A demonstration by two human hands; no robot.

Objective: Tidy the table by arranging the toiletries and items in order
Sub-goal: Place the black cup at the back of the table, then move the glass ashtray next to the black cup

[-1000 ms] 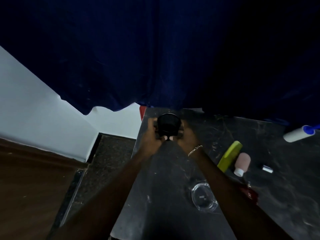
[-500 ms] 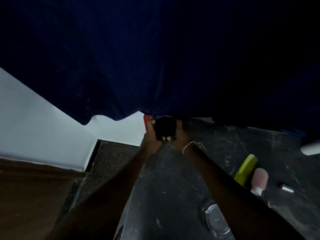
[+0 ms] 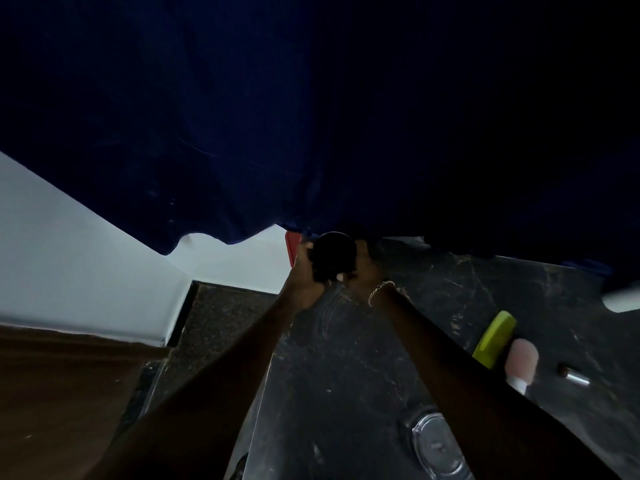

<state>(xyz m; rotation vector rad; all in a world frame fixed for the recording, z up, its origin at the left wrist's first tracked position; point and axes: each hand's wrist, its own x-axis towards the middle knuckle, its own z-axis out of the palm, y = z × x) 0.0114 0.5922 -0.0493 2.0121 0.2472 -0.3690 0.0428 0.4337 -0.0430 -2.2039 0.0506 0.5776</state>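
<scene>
Hands are meeting at the far left corner of the dark marble-patterned table, and both are wrapping around a round black jar with a domed lid. From the head view, the left hand is gripping the jar's left side, fingers curling round it, while the right hand, wearing a thin gold chain bracelet at the wrist, is pressing against the right side with a pale thumbnail showing just under the jar. Both arms are stretching forward from the bottom of the picture, and the jar is sitting between the two palms right at the table's back edge, just below the hanging dark blue curtain. A sliver of a red object is peeking out just left of the jar. Over to the right, a lime-green flat case is lying at a slant, with a pale pink tube with a white cap just beside it and a small silver-and-dark cylinder a little further right. Near the bottom, a clear round plastic lid is lying flat, partly behind the right forearm. At the right edge, a white object is blurring out of view. Off the table's left side, a white wall is showing.
</scene>
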